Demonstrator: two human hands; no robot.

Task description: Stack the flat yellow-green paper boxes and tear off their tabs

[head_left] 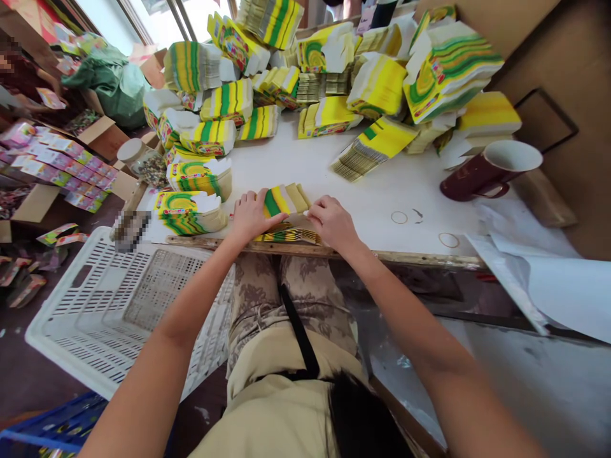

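The left hand's [251,217] partly spread fingers hold a carton bundle [286,200] near on the surface [281,160]; the right hand's [333,222] curl together at its right end, grip unclear. Seemingly unfinished; whether the far stacks [329,117] are done, I cannot tell.

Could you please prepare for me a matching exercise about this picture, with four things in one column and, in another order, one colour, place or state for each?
Things:
1. left hand
2. mug
3. plastic crate
4. lidded jar

Descriptions:
A. dark red on the outside
B. white, with slotted walls
C. touching the left end of a striped stack
D. see-through, with a pale lid

Right pairs: 1-C, 2-A, 3-B, 4-D
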